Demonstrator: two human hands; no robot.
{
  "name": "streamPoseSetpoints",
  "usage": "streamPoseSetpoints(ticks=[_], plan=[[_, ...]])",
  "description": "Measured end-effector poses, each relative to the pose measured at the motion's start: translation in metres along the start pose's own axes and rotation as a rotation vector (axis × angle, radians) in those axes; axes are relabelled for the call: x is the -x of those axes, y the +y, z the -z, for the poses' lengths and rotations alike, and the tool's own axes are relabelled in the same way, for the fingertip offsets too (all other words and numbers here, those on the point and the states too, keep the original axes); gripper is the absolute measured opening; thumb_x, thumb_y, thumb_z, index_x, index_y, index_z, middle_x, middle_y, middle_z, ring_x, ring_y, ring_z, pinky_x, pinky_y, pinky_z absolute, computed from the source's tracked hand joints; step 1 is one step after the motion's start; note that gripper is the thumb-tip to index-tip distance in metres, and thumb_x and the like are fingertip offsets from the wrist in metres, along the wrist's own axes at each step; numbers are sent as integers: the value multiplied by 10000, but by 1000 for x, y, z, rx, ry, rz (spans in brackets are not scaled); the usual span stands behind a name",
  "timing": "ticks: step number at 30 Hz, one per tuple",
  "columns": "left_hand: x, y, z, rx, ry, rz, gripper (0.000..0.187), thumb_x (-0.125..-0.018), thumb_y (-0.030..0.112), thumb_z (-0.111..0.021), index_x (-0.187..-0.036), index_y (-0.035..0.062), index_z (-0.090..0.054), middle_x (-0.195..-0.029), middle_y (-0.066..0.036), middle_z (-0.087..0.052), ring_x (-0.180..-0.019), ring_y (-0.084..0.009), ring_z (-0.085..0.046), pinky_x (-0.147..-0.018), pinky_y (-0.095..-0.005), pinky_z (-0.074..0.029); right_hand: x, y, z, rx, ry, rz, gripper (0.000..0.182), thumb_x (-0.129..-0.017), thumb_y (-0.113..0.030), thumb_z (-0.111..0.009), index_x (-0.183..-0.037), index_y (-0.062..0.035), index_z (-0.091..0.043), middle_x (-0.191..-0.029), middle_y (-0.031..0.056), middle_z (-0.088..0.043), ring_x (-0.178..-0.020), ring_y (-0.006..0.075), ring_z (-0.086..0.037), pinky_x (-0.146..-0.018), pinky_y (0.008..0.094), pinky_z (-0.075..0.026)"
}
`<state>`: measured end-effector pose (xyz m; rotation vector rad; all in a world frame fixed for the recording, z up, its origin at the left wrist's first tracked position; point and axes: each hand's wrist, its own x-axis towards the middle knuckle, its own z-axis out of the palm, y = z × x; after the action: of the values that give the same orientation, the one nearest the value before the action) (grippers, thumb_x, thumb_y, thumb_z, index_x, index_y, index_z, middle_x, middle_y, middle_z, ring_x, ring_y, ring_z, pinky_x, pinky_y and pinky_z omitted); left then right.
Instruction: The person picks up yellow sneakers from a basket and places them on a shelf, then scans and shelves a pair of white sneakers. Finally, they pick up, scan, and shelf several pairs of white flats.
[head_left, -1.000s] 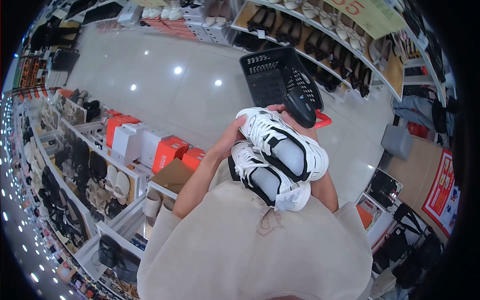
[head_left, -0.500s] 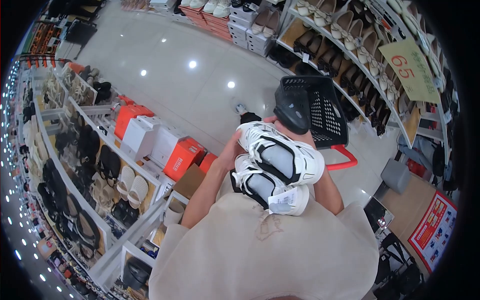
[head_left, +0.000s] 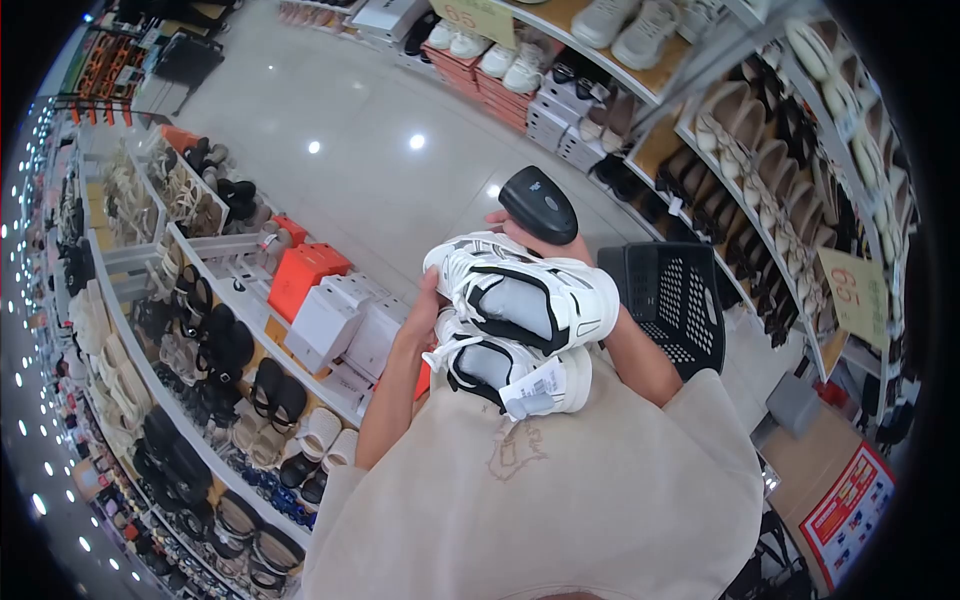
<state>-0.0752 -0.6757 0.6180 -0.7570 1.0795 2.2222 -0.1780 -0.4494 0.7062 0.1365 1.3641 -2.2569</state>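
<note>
The person's left hand [head_left: 428, 292] has its fingers closed around the toe end of the white sneakers [head_left: 522, 297], which are held against the front of the beige shirt [head_left: 540, 500], a paper tag [head_left: 535, 388] hanging from the lower shoe. Just beyond the sneakers, the right hand [head_left: 535, 243] has its fingers wrapped around a black handheld device [head_left: 539, 205]. A black basket [head_left: 672, 305] is on the sneakers' right, and white boxes [head_left: 328, 325] are on their left.
</note>
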Motion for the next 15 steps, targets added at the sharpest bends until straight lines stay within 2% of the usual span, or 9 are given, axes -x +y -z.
streamPoseSetpoints(ticks=[3,4,7,8,9,11,12,13,15], plan=[[-8,33,19,100,51,-65,788,-975,690,-422,-1436,55,-490,-1328,-157,-623,-1187,-271,-626,-1020,-432,-525,-59,2,-20,-19,-9,-55,305,-919,-99,-745,-1198,-32,-641,-1098,105,-724,-981,169,-700,-844,331,-588],[-12,41,30,114,2,-164,766,-974,681,-446,-1431,68,-490,-1321,-136,-625,-1181,-263,-626,-1014,-437,-528,-74,2,-28,23,-5,-69,304,-924,-121,-743,-1195,-24,-644,-1091,108,-727,-979,170,-701,-833,330,-589],[-42,72,53,242,48,-273,809,-942,718,-470,-1440,81,-480,-1340,-122,-613,-1182,-268,-622,-1010,-451,-529,-126,6,-48,69,26,-153,303,-931,-159,-740,-1187,-22,-657,-1075,98,-734,-963,155,-698,-835,328,-579],[-40,87,65,157,201,-265,857,-904,750,-492,-1456,94,-466,-1377,-124,-588,-1206,-290,-608,-1012,-468,-524,-144,12,-47,82,-9,-115,302,-933,-173,-737,-1186,-25,-667,-1081,91,-733,-956,148,-695,-844,325,-571],[-57,98,77,361,208,-228,881,-877,758,-512,-1470,108,-457,-1403,-131,-571,-1229,-315,-593,-1032,-486,-512,-162,16,-49,94,-41,-72,302,-935,-187,-733,-1185,-28,-677,-1087,84,-733,-949,140,-692,-853,322,-564],[-100,105,143,446,-11,-321,887,-872,737,-528,-1500,118,-429,-1435,-149,-548,-1268,-337,-570,-1060,-502,-494,-196,15,-70,256,59,-48,291,-935,-190,-726,-1183,-40,-695,-1101,68,-730,-939,129,-689,-868,314,-549],[-84,155,119,448,-24,-305,917,-857,745,-542,-1526,135,-401,-1468,-158,-521,-1294,-354,-553,-1088,-507,-473,-215,25,-75,289,176,9,298,-933,-184,-724,-1191,-39,-693,-1110,73,-730,-945,136,-690,-876,315,-546],[-81,181,117,439,-158,-392,908,-892,751,-476,-1535,118,-386,-1486,-158,-507,-1309,-350,-545,-1104,-487,-459,-233,31,-82,320,295,63,304,-932,-179,-723,-1199,-37,-691,-1119,78,-730,-951,144,-692,-885,317,-543],[-79,230,137,380,-7,-284,890,-932,749,-393,-1533,92,-382,-1475,-150,-520,-1304,-330,-553,-1112,-458,-454,-270,25,-104,136,210,17,305,-922,-156,-719,-1187,-16,-667,-1114,104,-733,-929,172,-704,-856,324,-539]])
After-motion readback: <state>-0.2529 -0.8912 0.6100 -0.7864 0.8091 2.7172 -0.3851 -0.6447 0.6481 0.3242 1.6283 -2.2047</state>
